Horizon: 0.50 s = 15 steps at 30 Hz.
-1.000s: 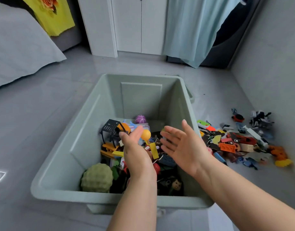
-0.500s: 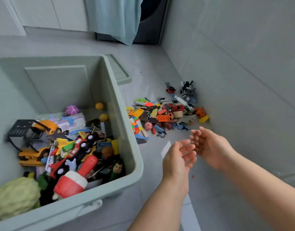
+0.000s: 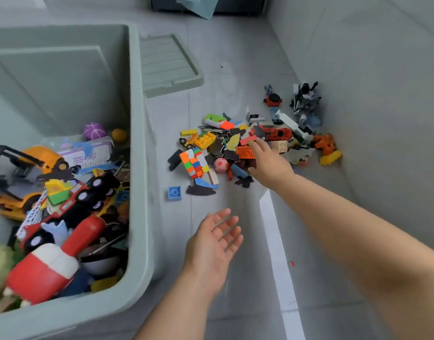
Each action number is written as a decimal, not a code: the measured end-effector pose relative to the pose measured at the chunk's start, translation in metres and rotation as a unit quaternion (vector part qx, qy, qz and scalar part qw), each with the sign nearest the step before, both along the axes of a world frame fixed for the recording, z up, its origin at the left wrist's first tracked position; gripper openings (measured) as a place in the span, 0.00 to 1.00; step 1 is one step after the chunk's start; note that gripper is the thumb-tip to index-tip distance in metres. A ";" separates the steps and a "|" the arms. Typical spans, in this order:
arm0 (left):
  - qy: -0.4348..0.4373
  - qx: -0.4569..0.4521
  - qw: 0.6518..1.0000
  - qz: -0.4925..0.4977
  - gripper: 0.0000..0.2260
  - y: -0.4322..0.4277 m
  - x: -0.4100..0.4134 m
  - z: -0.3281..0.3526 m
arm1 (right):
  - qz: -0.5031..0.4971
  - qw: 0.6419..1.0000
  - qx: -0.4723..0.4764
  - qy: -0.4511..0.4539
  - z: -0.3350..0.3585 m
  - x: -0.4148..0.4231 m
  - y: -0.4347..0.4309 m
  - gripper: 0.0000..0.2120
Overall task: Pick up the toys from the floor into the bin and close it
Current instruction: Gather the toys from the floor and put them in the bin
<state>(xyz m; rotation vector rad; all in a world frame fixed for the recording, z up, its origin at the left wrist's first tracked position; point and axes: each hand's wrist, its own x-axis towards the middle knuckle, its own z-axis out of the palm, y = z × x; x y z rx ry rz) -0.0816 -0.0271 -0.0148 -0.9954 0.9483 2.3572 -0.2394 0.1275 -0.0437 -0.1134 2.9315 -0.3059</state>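
A pale green bin fills the left side, holding several toys such as a red-and-white toy and a yellow vehicle. Its lid lies on the floor behind it. To the right, a pile of toys is spread on the floor: bricks, a multicoloured cube, a pink ball, a red car. My right hand reaches over the pile with straight fingers, touching pieces near an orange brick. My left hand hovers over bare floor, palm up, empty.
A grey wall runs along the right, close behind the pile. A lone blue brick lies between bin and pile. A tiny red bit sits on the floor near my right forearm. A curtain edge hangs at the top.
Both hands left the bin empty and swung right. My right hand has now stretched forward onto the toy pile, while my left hand trails behind, lower and palm up.
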 end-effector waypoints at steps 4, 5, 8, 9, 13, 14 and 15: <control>-0.003 0.023 1.000 0.014 0.16 0.006 0.003 -0.017 | -0.019 0.997 0.063 0.033 -0.026 -0.022 0.006 0.24; -0.007 0.030 0.999 0.015 0.16 0.009 0.004 -0.022 | -0.017 0.996 0.062 0.057 -0.032 -0.020 0.010 0.22; -0.026 0.042 0.999 0.012 0.17 0.017 0.007 -0.034 | -0.033 0.997 -0.023 0.064 -0.040 -0.005 0.020 0.18; -0.028 0.043 0.999 0.010 0.18 0.019 0.007 -0.037 | -0.059 0.994 -0.072 0.065 -0.037 0.002 0.021 0.18; -0.008 0.054 0.998 0.040 0.21 0.027 -0.005 -0.038 | -0.094 0.951 -0.294 0.029 -0.008 0.055 0.018 0.17; 0.002 0.055 0.997 0.051 0.21 0.029 -0.010 -0.036 | -0.031 0.951 -0.307 -0.012 0.000 0.074 0.014 0.18; 0.010 0.054 0.997 0.060 0.20 0.032 -0.016 -0.035 | 0.034 0.952 -0.301 -0.049 0.005 0.091 0.011 0.20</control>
